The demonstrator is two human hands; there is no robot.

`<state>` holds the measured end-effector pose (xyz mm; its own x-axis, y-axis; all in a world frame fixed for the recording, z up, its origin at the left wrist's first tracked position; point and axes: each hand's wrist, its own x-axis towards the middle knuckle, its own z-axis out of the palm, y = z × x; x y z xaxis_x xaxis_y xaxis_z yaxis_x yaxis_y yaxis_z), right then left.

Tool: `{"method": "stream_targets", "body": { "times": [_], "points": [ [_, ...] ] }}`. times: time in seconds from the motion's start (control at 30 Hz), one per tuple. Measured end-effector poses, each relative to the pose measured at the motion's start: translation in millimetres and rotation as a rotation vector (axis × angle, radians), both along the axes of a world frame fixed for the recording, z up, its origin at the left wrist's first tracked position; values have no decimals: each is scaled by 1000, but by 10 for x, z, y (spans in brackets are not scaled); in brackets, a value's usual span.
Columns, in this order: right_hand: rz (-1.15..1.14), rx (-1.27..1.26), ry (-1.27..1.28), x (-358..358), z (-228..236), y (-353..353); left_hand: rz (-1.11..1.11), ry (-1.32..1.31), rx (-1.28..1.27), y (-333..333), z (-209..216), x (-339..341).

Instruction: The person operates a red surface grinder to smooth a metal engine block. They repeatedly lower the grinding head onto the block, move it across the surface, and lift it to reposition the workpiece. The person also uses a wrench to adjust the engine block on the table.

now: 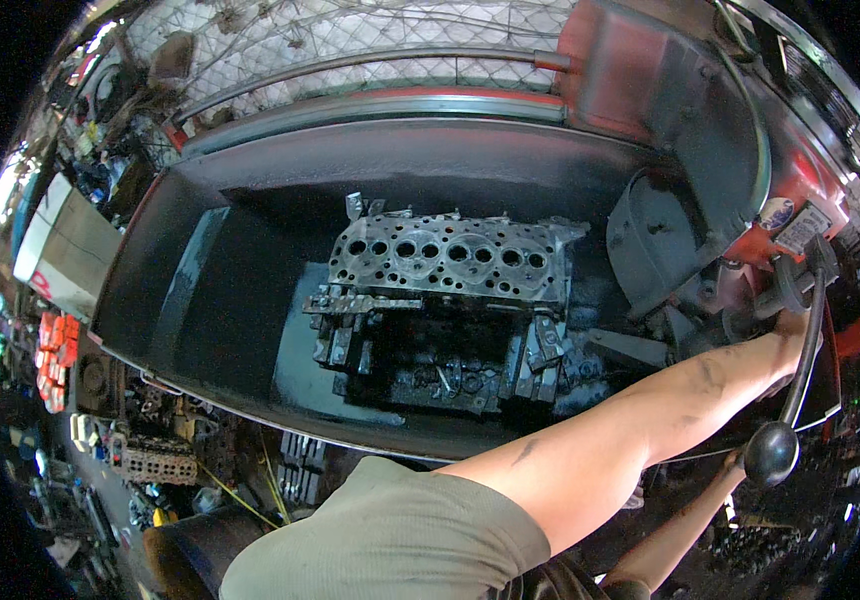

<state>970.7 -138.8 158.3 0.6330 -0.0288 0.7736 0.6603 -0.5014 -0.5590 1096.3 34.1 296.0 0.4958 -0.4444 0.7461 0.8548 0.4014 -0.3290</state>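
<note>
A cylinder head [445, 262] with a row of round openings lies face up on metal blocks [548, 345] inside a dark machine trough [190, 270]. Both my arms reach to the machine's right end. At the control parts there, my left hand [796, 325] shows only in part, with its fingers hidden. Lower down, my right hand [736, 464] is at a lever [812, 345] with a black ball knob [772, 453]; the knob covers most of the hand. Whether its fingers are wrapped round anything cannot be made out.
A curved grey guard [660, 235] stands right of the cylinder head. Behind the trough run a rail [380, 108] and a wire mesh [370, 35]. Another cylinder head [150, 460] lies at the lower left, near stacked orange packages [57, 355]. A white box [70, 245] stands on the left.
</note>
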Motion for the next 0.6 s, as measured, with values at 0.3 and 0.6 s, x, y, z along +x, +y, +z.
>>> {"method": "stream_targets", "body": {
  "times": [0.3, 0.6],
  "points": [
    [6, -37, 14, 16, 64, -10, -111, -185, -413, -249, -267, -117],
    [0, -93, 42, -37, 150, -116, 1402, -72, 1161, 312, -56, -747]
  ]
}}
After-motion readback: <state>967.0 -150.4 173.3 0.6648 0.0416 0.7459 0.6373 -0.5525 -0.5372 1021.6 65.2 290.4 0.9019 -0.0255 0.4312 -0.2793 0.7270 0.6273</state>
